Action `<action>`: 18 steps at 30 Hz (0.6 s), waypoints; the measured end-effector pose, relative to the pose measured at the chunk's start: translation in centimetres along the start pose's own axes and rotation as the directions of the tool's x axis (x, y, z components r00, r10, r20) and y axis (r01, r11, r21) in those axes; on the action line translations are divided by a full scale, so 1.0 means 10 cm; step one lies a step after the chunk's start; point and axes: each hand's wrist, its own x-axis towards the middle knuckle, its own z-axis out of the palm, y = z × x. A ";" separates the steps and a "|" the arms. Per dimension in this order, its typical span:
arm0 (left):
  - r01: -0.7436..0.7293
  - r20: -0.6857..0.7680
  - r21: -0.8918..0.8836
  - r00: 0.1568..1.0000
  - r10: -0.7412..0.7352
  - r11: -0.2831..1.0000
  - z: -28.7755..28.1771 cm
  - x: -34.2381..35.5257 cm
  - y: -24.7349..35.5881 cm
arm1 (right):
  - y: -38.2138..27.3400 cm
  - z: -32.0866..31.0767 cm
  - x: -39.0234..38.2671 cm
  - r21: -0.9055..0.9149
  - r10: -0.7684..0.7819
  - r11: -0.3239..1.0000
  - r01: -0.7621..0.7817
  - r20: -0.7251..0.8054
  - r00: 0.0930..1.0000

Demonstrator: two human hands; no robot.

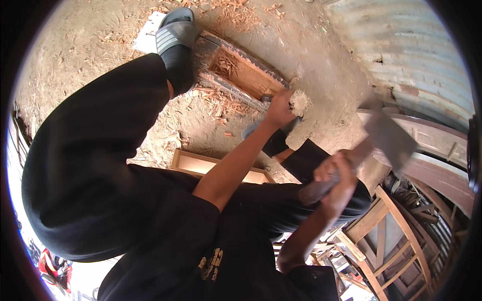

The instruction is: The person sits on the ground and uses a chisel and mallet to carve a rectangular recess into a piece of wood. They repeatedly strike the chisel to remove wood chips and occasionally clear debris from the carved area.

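My left hand (280,109) is closed around what looks like a chisel, of which mostly the pale, frayed wooden handle top (300,103) shows; its blade is hidden. It sits at the near right end of a long hollow cut in a wooden beam (231,89), with shavings (224,65) in the hollow's far end. At the right, over my thigh, my right hand (335,170) grips the wooden handle of a hatchet (392,140). Its broad, square, grey head is raised away from the chisel and blurred by motion.
My sandalled foot (176,32) rests on the beam's far left end. Wood chips (236,15) lie about on the dirt floor. A framed panel (201,163) lies near my legs. Corrugated sheeting (401,45) closes the right side, with wooden frames (389,241) stacked at lower right.
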 end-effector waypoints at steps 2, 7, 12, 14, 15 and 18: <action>0.011 0.002 0.010 1.000 -0.011 1.000 -0.01 -0.01 0.01 | -0.28 -0.04 0.01 0.185 -0.190 0.965 0.184 0.018 0.982; 0.009 0.007 -0.010 1.000 -0.009 1.000 0.00 0.00 0.01 | 0.07 -0.08 0.26 0.257 -0.459 0.854 0.452 -0.033 0.888; -0.067 -0.014 0.088 0.998 0.068 0.994 -0.01 -0.05 -0.08 | 1.05 0.18 0.28 -0.239 0.324 0.926 -0.291 0.108 0.940; -0.078 0.000 0.026 0.997 0.078 0.997 -0.01 -0.05 -0.05 | 0.85 0.15 0.27 -0.132 0.278 0.957 -0.259 0.159 0.947; -0.067 -0.004 0.023 0.998 0.067 0.997 -0.01 -0.12 -0.02 | 0.66 0.19 0.20 -0.079 0.255 0.966 -0.245 0.171 0.952; -0.054 -0.017 0.028 0.998 0.055 0.998 -0.06 -0.06 0.03 | 0.20 0.15 0.10 0.022 0.061 0.998 -0.064 0.088 0.994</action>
